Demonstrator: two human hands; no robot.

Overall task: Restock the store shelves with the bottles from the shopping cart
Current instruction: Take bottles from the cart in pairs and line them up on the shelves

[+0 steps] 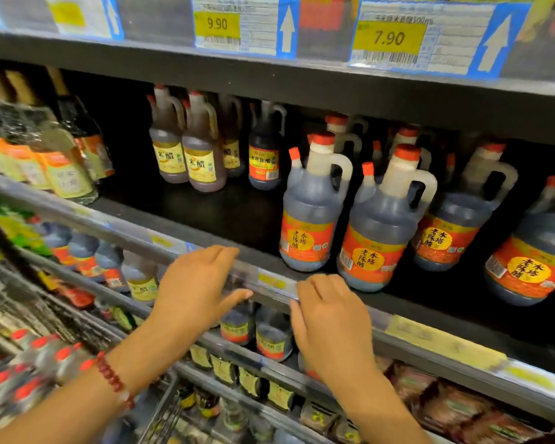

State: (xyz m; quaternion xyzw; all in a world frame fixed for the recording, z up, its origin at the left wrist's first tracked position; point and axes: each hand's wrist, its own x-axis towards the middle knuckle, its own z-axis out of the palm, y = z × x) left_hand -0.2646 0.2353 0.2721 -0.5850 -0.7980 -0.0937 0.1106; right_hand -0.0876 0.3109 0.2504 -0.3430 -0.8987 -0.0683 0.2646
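Both my hands hang empty in front of the middle shelf's front rail. My left hand has its fingers stretched out over the rail, a red bead bracelet on its wrist. My right hand is beside it with relaxed fingers. On the dark shelf stand several big dark vinegar jugs with red caps and orange labels, to the right. Smaller brown bottles with yellow labels stand at the back. Red-capped bottles lie blurred in the cart at lower left.
The shelf board between the yellow-label bottles and the jugs shows bare black surface. Green-and-orange labelled bottles crowd the left. Price tags 9.90 and 7.90 hang above. Lower shelves hold more bottles.
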